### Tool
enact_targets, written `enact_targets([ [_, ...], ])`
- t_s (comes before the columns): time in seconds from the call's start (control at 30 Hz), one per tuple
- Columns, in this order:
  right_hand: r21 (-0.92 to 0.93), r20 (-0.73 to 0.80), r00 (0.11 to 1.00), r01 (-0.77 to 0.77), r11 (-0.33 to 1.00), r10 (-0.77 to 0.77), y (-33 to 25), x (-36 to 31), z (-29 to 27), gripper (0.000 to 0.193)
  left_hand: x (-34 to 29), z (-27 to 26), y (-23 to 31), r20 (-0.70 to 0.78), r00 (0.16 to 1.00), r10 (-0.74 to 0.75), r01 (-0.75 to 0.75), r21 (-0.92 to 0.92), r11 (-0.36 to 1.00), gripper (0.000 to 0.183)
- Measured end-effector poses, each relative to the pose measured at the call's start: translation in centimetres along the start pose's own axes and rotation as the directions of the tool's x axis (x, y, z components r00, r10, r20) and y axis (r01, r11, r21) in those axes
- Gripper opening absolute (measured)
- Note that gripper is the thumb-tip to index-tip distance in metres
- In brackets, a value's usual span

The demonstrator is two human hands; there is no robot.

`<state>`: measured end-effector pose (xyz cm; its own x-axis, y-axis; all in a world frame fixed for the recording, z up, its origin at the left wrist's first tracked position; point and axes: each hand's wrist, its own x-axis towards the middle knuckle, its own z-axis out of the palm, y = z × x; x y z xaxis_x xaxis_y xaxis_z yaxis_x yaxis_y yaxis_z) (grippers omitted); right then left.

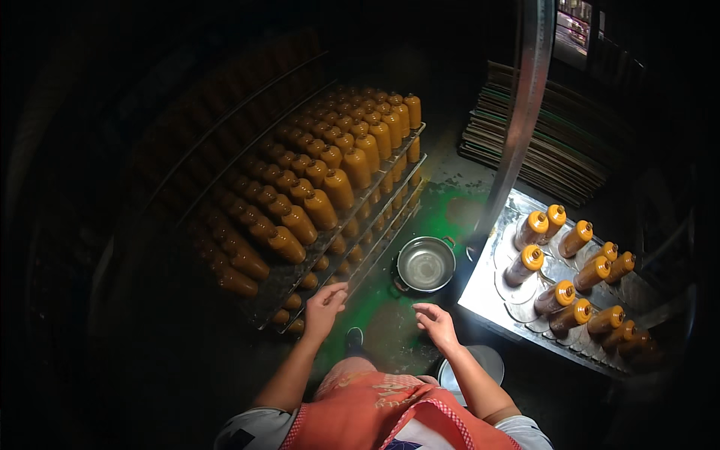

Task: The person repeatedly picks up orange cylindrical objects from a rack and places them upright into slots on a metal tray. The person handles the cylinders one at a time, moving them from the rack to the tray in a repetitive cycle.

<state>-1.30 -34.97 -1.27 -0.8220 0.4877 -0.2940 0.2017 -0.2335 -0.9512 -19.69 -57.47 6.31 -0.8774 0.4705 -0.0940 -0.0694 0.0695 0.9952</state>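
Observation:
My left hand (328, 304) is in the air beside the near end of a rack (315, 251) filled with rows of orange-brown bottles (320, 208). Its fingers are loosely bent, with nothing visible in them. To the right, my right hand (436, 327) hangs over the floor, its fingers and thumb apart and nothing between them. A round metal pot (426, 264) with side handles stands on the floor just beyond it. Further right, several more orange-topped bottles (532, 259) stand upright on a brightly lit metal table (480, 289).
A metal post (527, 97) rises by the table's far left corner. Behind it lies a tall stack of flat boards (536, 139). A round metal lid or basin (484, 366) sits below my right forearm. The green floor (375, 319) is worn in patches.

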Motion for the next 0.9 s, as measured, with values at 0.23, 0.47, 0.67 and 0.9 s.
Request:
enact_targets([
  [0.23, -0.379, 0.414, 0.811, 0.566, 0.732, -0.413, -7.8, 17.9, 19.4, 0.049, 8.1, -18.0, -3.7, -0.410, 0.859, 0.306, -0.139, 0.389, 0.911, 0.034],
  [0.47, -0.589, 0.645, 0.649, 0.759, 0.279, -0.403, -10.8, 32.7, 32.8, 0.056, 20.8, -18.0, -5.6, 0.000, 0.931, 0.365, -0.246, 0.737, 0.630, 0.056],
  [0.67, -0.476, 0.722, 0.516, 0.854, 0.212, -0.460, -7.7, 35.7, 34.2, 0.057, 22.6, -19.7, -7.0, 0.024, 0.876, 0.482, -0.350, 0.718, 0.601, 0.047],
  [0.9, -0.521, 0.673, 0.623, 0.782, 0.344, -0.398, -7.8, 36.5, 34.7, 0.050, 22.7, -22.5, -7.1, 0.137, 0.862, 0.489, -0.431, 0.707, 0.561, 0.049],
])
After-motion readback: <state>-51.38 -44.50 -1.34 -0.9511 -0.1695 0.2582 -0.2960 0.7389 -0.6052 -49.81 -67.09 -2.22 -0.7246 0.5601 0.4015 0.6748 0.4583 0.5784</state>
